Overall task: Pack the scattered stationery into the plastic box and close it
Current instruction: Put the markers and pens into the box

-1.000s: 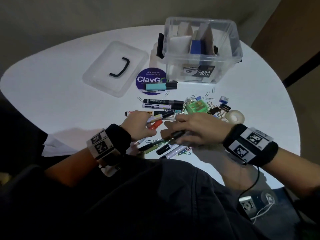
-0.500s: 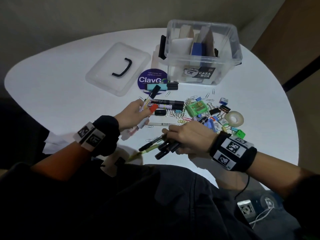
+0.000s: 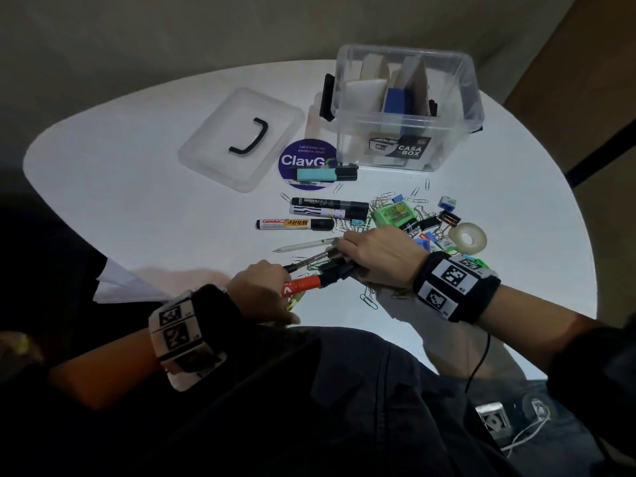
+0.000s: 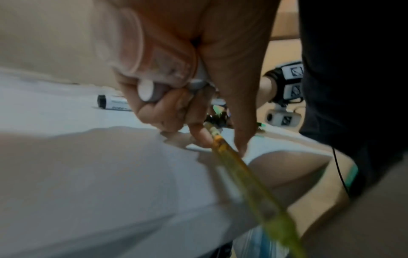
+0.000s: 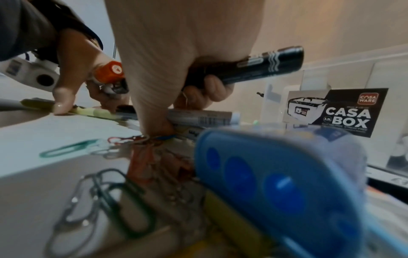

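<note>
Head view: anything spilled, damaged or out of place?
Nothing damaged. Paper clips lie strewn loose across the white table in front of the plastic box, some under the right hand. The lid lies off to the box's left. That fits mid-packing.

Box label (image 5: 344, 111) reads "CASA BOX"; sticker (image 3: 303, 160) "ClavG".

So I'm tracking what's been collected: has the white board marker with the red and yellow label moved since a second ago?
Cannot tell. The white board marker lies just below the two black markers, but in the earlier pictures the left hand hid that spot.
</note>
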Action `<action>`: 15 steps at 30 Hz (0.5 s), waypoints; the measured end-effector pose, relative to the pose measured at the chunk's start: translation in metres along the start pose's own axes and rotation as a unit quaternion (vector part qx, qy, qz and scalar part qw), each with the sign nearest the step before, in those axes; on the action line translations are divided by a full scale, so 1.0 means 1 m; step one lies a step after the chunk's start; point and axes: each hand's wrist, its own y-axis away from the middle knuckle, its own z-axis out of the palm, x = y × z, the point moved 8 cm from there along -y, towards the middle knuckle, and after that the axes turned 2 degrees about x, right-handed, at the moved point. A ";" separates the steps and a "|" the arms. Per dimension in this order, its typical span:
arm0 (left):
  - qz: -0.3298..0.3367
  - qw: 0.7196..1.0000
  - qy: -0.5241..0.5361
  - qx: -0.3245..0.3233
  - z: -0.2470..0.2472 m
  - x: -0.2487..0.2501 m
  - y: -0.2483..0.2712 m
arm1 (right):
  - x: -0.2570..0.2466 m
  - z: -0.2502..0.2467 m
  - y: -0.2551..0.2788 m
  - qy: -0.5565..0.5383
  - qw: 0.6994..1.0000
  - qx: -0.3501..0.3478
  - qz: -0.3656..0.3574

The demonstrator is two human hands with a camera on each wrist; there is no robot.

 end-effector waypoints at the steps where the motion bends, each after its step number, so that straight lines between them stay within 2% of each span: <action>1: -0.005 0.999 0.029 0.013 -0.001 -0.001 -0.002 | 0.002 -0.001 0.000 -0.003 1.000 0.003 0.004; 6: 0.009 0.994 0.106 0.028 -0.012 0.003 -0.008 | 0.015 -0.003 0.002 -0.009 0.999 0.031 0.006; 10: 0.065 0.981 0.153 0.102 -0.054 0.002 -0.007 | 0.029 -0.006 0.006 -0.010 0.998 0.055 0.015; 13: 0.043 0.969 0.182 0.159 -0.092 -0.015 -0.011 | 0.036 -0.007 0.006 0.016 0.999 0.039 0.030; 15: 0.015 0.962 0.212 0.173 -0.109 -0.031 -0.021 | 0.037 -0.011 0.001 0.030 0.998 0.036 0.033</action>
